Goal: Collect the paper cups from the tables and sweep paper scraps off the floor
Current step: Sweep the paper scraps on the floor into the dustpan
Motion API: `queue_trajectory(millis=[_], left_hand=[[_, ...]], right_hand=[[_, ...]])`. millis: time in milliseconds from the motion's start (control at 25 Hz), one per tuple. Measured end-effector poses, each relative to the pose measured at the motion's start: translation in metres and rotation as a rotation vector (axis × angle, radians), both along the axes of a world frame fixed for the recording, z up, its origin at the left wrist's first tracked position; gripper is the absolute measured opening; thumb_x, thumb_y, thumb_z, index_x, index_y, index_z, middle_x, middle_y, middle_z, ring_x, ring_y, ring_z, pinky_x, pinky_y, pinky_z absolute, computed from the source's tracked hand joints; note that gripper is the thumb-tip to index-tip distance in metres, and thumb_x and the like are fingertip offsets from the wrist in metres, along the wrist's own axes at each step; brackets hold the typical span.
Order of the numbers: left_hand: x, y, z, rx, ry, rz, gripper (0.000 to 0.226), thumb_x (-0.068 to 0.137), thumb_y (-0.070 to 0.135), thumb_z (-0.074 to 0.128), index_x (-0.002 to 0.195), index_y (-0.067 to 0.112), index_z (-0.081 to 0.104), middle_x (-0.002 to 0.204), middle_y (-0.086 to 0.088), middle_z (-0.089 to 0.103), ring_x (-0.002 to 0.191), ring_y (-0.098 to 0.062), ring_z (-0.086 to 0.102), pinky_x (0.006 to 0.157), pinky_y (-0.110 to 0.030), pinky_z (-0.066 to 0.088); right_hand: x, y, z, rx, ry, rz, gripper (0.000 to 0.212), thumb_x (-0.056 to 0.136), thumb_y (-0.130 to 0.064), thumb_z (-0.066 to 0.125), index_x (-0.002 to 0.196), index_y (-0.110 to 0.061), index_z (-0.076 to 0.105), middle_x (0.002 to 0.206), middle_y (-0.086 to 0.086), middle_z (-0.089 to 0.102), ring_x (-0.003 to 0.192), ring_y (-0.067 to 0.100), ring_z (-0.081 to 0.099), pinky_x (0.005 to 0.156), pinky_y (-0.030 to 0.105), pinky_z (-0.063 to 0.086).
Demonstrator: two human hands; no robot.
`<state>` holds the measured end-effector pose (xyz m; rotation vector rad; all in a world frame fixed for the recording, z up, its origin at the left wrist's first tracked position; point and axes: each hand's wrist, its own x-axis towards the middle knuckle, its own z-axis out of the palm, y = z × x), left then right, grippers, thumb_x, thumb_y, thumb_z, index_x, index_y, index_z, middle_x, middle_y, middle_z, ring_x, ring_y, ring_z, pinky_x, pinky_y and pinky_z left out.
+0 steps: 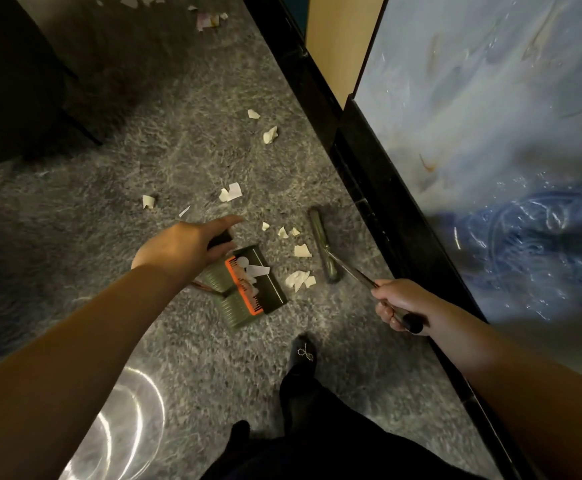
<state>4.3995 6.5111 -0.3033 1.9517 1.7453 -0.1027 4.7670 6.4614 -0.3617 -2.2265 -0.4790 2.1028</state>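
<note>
Two hands busy | left hand (185,245) grips dustpan (254,289) | right hand (402,306) grips broom (324,249)

Grey speckled floor (185,140) with a bright glare patch near the bottom, glossy black skirting (379,188) running diagonally, blue-and-white painted wall panel (490,116) on the right, beige panel (341,39) beyond it, dark furniture (12,74) at upper left

We find no readable text, labels or numbers; only a small looped emblem on the dark shoe (304,351), below the right hand (402,304).
</note>
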Motion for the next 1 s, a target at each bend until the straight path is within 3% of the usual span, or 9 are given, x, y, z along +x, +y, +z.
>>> queue_trajectory(millis=[200,400,680,880,1000], left_hand=[[-0.01,0.013,-0.001,0.063,0.008,-0.017,0.053,0.091,0.052,0.053,0.141,0.052,0.037,0.091,-0.008,0.069,0.082,-0.027,0.066,0.063,-0.034,0.052],[-0.017,0.014,-0.002,0.057,0.037,-0.013,0.053,0.091,0.051,0.053,0.141,0.053,0.035,0.086,-0.008,0.068,0.076,-0.028,0.065,0.062,-0.039,0.054],[-0.029,0.022,-0.008,0.065,0.016,-0.014,0.053,0.09,0.056,0.051,0.141,0.054,0.035,0.098,-0.006,0.07,0.087,-0.03,0.066,0.06,-0.034,0.05],[-0.044,0.011,-0.009,0.076,-0.037,-0.037,0.053,0.091,0.053,0.052,0.141,0.053,0.035,0.091,-0.005,0.069,0.08,-0.028,0.066,0.056,-0.03,0.045],[-0.047,0.003,-0.01,0.08,-0.044,-0.065,0.053,0.092,0.051,0.054,0.142,0.051,0.036,0.095,-0.006,0.068,0.084,-0.028,0.066,0.058,-0.027,0.037]], right_hand=[[-0.026,0.026,-0.021,-0.043,0.025,0.07,0.05,0.1,-0.016,0.036,0.147,-0.032,0.026,0.046,-0.002,0.048,0.037,0.007,0.042,0.036,0.018,0.033],[-0.066,0.028,-0.026,-0.105,0.112,0.07,0.056,0.1,-0.013,0.035,0.149,-0.033,0.019,0.044,0.0,0.048,0.035,0.009,0.041,0.035,0.018,0.032],[-0.106,0.022,-0.001,-0.18,0.297,0.023,0.046,0.102,-0.015,0.032,0.144,-0.033,0.026,0.052,-0.003,0.039,0.036,0.004,0.036,0.031,0.015,0.029],[-0.124,0.017,0.027,-0.175,0.283,-0.038,0.018,0.102,-0.018,0.033,0.112,-0.029,0.043,0.051,-0.005,0.04,0.035,0.002,0.037,0.031,0.014,0.029],[-0.131,0.013,0.04,-0.13,0.217,-0.041,0.023,0.102,-0.018,0.033,0.121,-0.03,0.037,0.053,-0.005,0.039,0.036,0.001,0.037,0.032,0.013,0.027]])
